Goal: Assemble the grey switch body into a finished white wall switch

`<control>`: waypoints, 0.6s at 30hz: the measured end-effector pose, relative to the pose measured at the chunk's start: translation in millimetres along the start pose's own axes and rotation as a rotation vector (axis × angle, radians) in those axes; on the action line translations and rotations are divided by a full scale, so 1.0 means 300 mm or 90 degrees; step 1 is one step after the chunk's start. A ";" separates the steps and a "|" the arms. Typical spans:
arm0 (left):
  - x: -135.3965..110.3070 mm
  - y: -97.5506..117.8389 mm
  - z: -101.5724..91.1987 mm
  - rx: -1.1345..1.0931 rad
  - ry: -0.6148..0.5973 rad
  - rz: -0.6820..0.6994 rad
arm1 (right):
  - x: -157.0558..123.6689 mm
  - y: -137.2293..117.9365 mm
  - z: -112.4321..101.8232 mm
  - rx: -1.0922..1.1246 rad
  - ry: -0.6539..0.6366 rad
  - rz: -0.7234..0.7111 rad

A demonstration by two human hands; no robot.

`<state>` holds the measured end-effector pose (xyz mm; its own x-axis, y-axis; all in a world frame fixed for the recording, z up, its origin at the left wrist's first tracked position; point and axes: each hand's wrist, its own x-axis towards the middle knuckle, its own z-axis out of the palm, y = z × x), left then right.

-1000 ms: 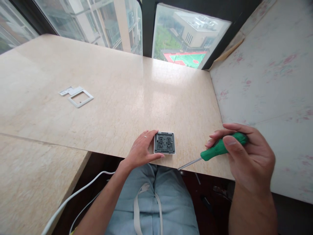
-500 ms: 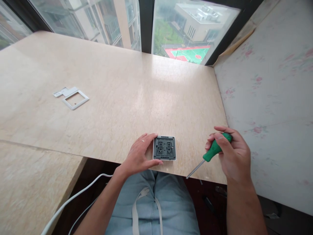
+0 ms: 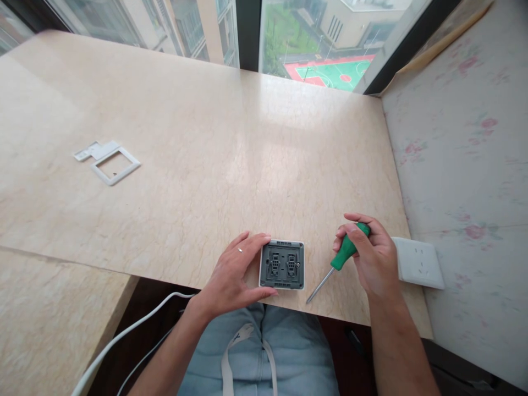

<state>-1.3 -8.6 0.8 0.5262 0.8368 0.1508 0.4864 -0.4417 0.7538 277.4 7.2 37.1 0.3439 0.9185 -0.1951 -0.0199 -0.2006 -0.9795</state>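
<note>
Marbled surface running right up to the window, flowered wall alongside! White frame lies far left; the right hand, fingers wrapped round a green screwdriver, partly hides a white socket. Near edge: left hand pinches the grey switch between thumb and forefinger.

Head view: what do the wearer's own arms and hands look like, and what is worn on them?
The left hand is ungloved, with one slim, shiny ring. The right hand is ungloved too, and no ring shows on it. Neither the left forearm nor the right forearm shows a sleeve.
</note>
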 end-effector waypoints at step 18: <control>0.003 0.004 0.002 0.019 -0.003 -0.015 | 0.059 0.087 0.056 -0.204 -0.008 -0.033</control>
<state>0.2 -8.7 1.3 0.5181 0.8453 0.1303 0.5192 -0.4319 0.7374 267.3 23.9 7.2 0.3254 0.9340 -0.1475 0.2948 -0.2484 -0.9227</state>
